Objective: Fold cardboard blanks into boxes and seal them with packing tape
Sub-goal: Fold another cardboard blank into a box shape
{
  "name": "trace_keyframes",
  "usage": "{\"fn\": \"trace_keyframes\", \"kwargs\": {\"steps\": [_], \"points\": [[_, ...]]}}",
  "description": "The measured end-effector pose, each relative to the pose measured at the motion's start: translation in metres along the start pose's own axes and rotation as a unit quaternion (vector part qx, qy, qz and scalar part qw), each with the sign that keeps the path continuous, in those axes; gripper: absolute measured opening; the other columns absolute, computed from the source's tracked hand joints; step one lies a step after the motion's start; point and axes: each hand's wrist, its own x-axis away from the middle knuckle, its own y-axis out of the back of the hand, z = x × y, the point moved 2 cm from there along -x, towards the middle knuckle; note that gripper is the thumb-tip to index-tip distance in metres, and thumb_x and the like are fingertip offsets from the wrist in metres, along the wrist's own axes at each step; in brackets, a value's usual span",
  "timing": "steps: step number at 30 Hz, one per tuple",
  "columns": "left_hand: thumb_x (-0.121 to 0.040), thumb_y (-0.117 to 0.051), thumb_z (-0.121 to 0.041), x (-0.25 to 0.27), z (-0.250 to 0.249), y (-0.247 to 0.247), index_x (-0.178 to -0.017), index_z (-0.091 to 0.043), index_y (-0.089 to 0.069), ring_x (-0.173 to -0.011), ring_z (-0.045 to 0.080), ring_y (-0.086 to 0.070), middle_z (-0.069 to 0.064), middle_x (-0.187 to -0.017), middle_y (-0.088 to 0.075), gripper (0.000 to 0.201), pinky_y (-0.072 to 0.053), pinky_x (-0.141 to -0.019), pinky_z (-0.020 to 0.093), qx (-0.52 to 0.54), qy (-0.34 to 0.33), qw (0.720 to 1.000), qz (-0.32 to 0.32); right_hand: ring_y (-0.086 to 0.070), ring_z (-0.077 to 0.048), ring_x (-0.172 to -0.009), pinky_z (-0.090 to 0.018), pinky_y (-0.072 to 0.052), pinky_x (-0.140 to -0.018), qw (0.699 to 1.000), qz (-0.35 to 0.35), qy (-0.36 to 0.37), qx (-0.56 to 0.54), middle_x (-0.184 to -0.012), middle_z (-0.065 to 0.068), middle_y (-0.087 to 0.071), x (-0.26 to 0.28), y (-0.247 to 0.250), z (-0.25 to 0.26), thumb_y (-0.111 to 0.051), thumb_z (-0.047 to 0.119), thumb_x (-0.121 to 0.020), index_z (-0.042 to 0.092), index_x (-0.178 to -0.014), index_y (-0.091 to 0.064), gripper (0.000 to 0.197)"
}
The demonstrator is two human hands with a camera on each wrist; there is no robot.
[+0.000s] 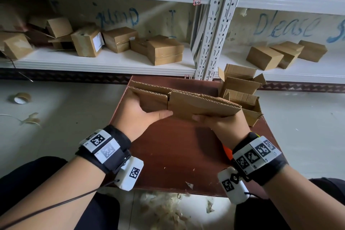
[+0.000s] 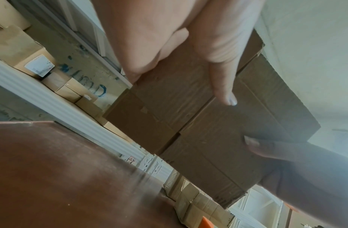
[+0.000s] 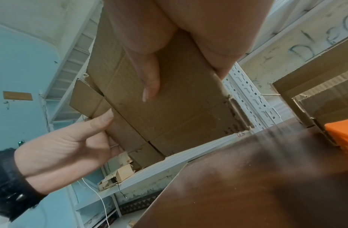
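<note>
A flat brown cardboard blank (image 1: 196,105) is held upright above the dark wooden table (image 1: 177,155), its corrugated top edge facing me. My left hand (image 1: 138,112) grips its left half, thumb on the near face and fingers behind. My right hand (image 1: 220,123) grips the right half from below, thumb on the near face. In the left wrist view the blank (image 2: 208,123) shows its creases under my left thumb (image 2: 223,86). The right wrist view shows the blank (image 3: 169,108) pinched by my right hand (image 3: 180,72). An orange tape dispenser (image 3: 342,135) lies at the table's right.
Two open-topped folded boxes (image 1: 242,91) stand at the table's far right corner. White metal shelves (image 1: 112,59) behind carry several cardboard boxes. A roll of tape (image 1: 21,98) and scraps lie on the floor at left. Tape scraps litter the floor near my knees.
</note>
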Motion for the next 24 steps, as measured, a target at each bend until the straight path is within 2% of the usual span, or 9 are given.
{"fn": "trace_keyframes", "kwargs": {"steps": [5,8,9,12,15,17,19,21,24], "points": [[-0.059,-0.099,-0.054,0.003,-0.001,0.001,-0.115,-0.024,-0.074,-0.116,0.014,-0.070,-0.010,-0.119,-0.076,0.068,-0.052,-0.106,0.047,0.013,0.009,1.000,0.000,-0.076,-0.019,-0.102,-0.050,-0.060,-0.096,1.000,0.023,0.006,-0.003,-0.104,0.002,-0.081,-0.001,-0.002,0.007,-0.092,0.004,-0.076,0.012,-0.108,-0.078,0.036],[-0.058,-0.101,-0.047,0.004,-0.004,0.002,-0.108,-0.024,-0.075,-0.112,0.012,-0.071,-0.011,-0.113,-0.077,0.062,-0.053,-0.104,0.046,0.012,0.006,1.000,-0.005,-0.073,-0.010,-0.110,-0.034,-0.058,-0.098,0.998,0.062,0.030,0.012,-0.113,0.009,-0.078,0.003,-0.005,0.013,-0.091,0.004,-0.077,0.022,-0.120,-0.074,0.049],[-0.055,-0.102,-0.047,0.005,-0.005,0.003,-0.111,-0.024,-0.073,-0.112,0.011,-0.071,-0.012,-0.113,-0.076,0.066,-0.054,-0.104,0.045,0.013,0.004,1.000,-0.009,-0.073,-0.008,-0.109,-0.028,-0.058,-0.096,0.997,0.067,0.031,0.016,-0.113,0.011,-0.078,0.004,-0.005,0.013,-0.091,0.004,-0.077,0.023,-0.120,-0.074,0.050],[-0.048,-0.103,-0.053,0.006,-0.005,0.003,-0.116,-0.027,-0.071,-0.114,0.010,-0.070,-0.014,-0.115,-0.075,0.080,-0.054,-0.104,0.046,0.018,0.006,1.000,-0.009,-0.074,-0.007,-0.104,-0.023,-0.058,-0.090,0.996,0.069,0.039,0.034,-0.108,0.010,-0.079,0.007,-0.007,0.012,-0.093,0.005,-0.076,0.021,-0.114,-0.076,0.045],[-0.048,-0.102,-0.053,0.006,-0.007,0.003,-0.120,-0.027,-0.069,-0.116,0.009,-0.069,-0.014,-0.117,-0.074,0.083,-0.053,-0.105,0.045,0.013,0.004,1.000,-0.002,-0.075,-0.008,-0.102,-0.026,-0.059,-0.090,0.996,0.068,0.035,0.039,-0.106,0.009,-0.080,0.006,-0.007,0.012,-0.094,0.007,-0.075,0.023,-0.110,-0.077,0.043],[-0.048,-0.102,-0.054,0.007,-0.006,0.002,-0.120,-0.026,-0.069,-0.117,0.011,-0.069,-0.012,-0.119,-0.074,0.084,-0.053,-0.105,0.047,0.024,0.008,1.000,0.001,-0.075,-0.011,-0.101,-0.032,-0.061,-0.090,0.996,0.073,0.031,0.039,-0.105,0.007,-0.080,0.004,-0.006,0.012,-0.094,0.007,-0.073,0.021,-0.108,-0.078,0.040],[-0.050,-0.101,-0.051,0.009,-0.007,0.001,-0.119,-0.028,-0.069,-0.116,0.009,-0.069,-0.014,-0.119,-0.074,0.079,-0.053,-0.106,0.043,0.019,0.010,1.000,0.015,-0.076,-0.015,-0.098,-0.039,-0.062,-0.090,0.996,0.071,0.028,0.039,-0.102,0.004,-0.080,0.004,-0.007,0.012,-0.095,0.005,-0.071,0.018,-0.103,-0.078,0.038],[-0.054,-0.101,-0.039,0.011,-0.011,-0.001,-0.119,-0.028,-0.069,-0.116,0.005,-0.068,-0.017,-0.119,-0.074,0.074,-0.051,-0.106,0.034,0.014,0.008,0.999,0.039,-0.076,-0.018,-0.096,-0.044,-0.062,-0.088,0.996,0.073,0.022,0.044,-0.098,0.001,-0.080,0.003,-0.007,0.011,-0.095,0.003,-0.069,0.013,-0.099,-0.078,0.036],[-0.063,-0.099,-0.008,0.015,-0.015,-0.003,-0.134,-0.017,-0.063,-0.126,0.001,-0.061,-0.011,-0.131,-0.069,0.081,-0.042,-0.108,0.015,0.029,-0.002,0.995,0.100,-0.076,-0.022,-0.094,-0.050,-0.062,-0.086,0.994,0.087,0.008,0.067,-0.096,-0.003,-0.079,0.000,-0.006,0.005,-0.099,0.006,-0.064,0.007,-0.097,-0.074,0.041]]}}
